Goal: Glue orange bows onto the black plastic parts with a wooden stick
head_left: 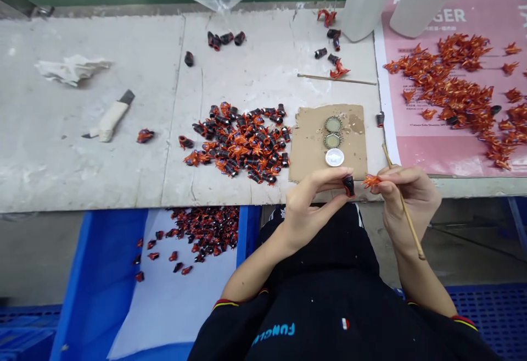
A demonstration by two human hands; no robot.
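Between the thumb and fingers of my left hand (310, 201) is a small black hollow figure part (348, 185) with a reddish rim. My right hand (407, 199) pinches an orange spiky figure part (371, 181), a short gap to the right of the black one. A thin wooden stick (405, 212) is also held in that hand, slanting down across the palm. Just beyond my hands lies a brown cardboard piece (307, 135), bearing two bottle caps (333, 125) and a small white cap (334, 157).
A pile of joined black-and-orange parts (242, 144) lies left of the cardboard. Orange spiky parts (457, 81) cover a pink sheet (415, 152) at right. A blue bin (102, 273) below holds more parts. A wrapped blade (111, 119), crumpled tissue (74, 68) and another stick (337, 79) lie about.
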